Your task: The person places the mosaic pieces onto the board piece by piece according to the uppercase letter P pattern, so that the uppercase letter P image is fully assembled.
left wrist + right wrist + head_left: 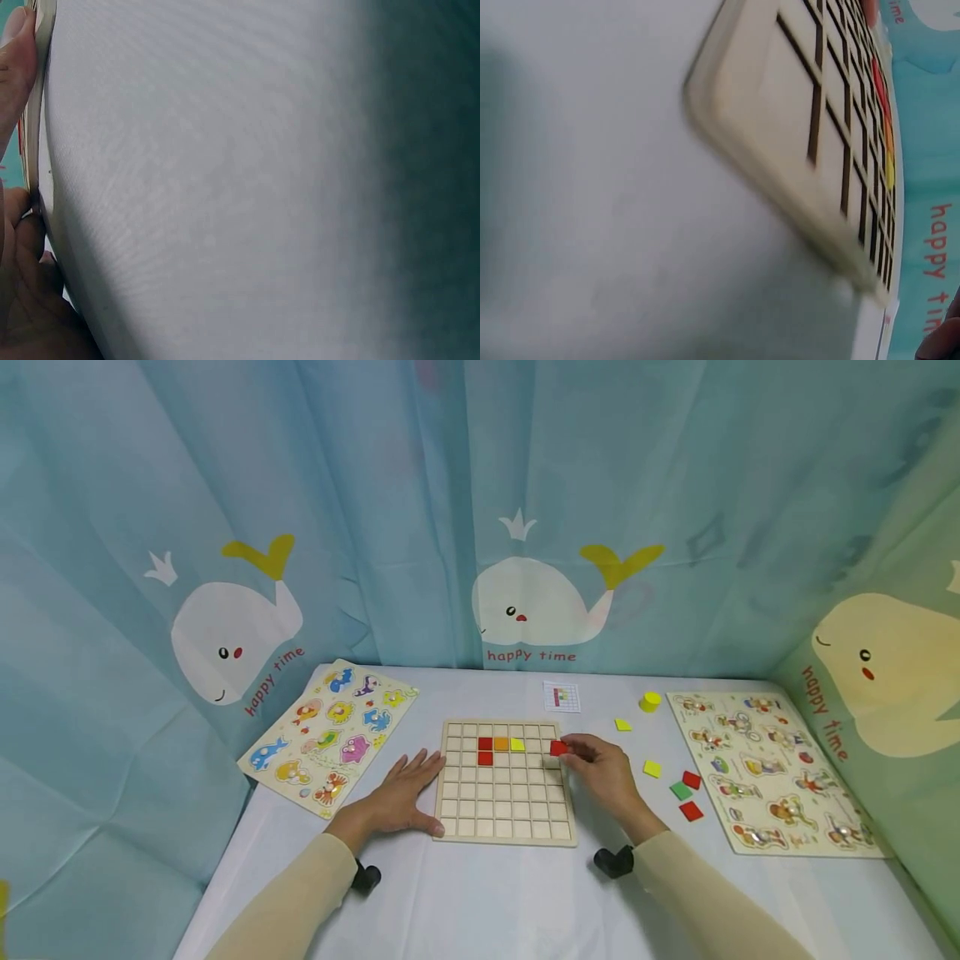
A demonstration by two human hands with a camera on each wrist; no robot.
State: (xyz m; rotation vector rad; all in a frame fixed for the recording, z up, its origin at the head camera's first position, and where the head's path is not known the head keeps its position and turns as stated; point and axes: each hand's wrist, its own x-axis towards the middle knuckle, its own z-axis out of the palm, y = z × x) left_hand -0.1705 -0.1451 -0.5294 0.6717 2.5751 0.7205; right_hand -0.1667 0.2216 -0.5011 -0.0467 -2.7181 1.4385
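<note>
A wooden grid board [504, 827] lies flat in front of the person. Set in its upper rows are two red tiles, one of them the lower red tile [486, 758], an orange tile [501, 744] and a yellow tile [517, 744]. The left hand [397, 795] spreads along the board's left side, thumb and fingertips at the edge. Over the board's upper right edge, the right hand [603, 770] pinches a red square tile [558, 748] between thumb and fingers. In the right wrist view only a bit of that hand shows at the lower right.
Loose tiles lie right of the board, among them a green tile [681, 790] and a red tile [692, 811]. A yellow cylinder [650, 702] and a small pattern card [562, 697] are farther back. Picture puzzle boards flank the table: sea animals [330, 735] left, figures [772, 777] right.
</note>
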